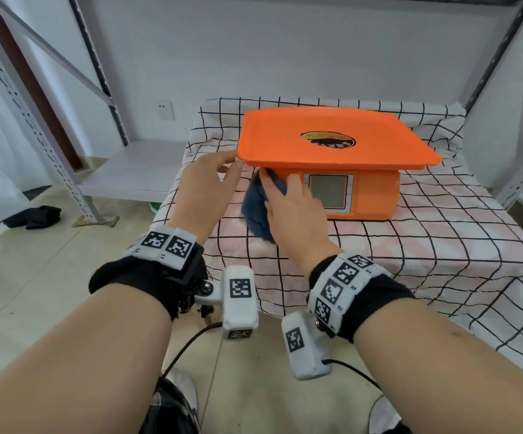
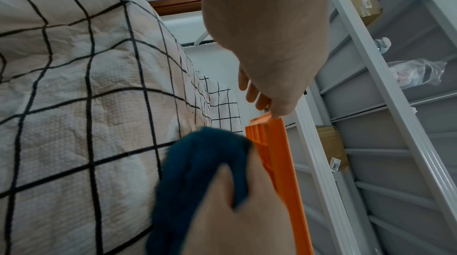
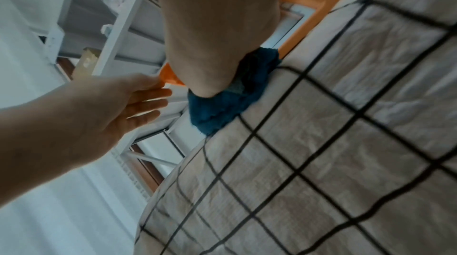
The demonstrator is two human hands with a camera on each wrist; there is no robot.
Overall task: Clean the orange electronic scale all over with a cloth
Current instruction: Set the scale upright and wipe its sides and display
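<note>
While the scale sits on the checked cover toward its far side, screen facing near, the right hand presses a blue cloth against the left end of its body, under the overhanging tray; the fingers curl round the cloth. At the tray's near left corner the left hand has its fingers nearly straight and slightly spread, fingertips touching the rim and gripping nothing. Grey shelving stands left of the covered table, and a dark rag lies on the floor beneath it.
</note>
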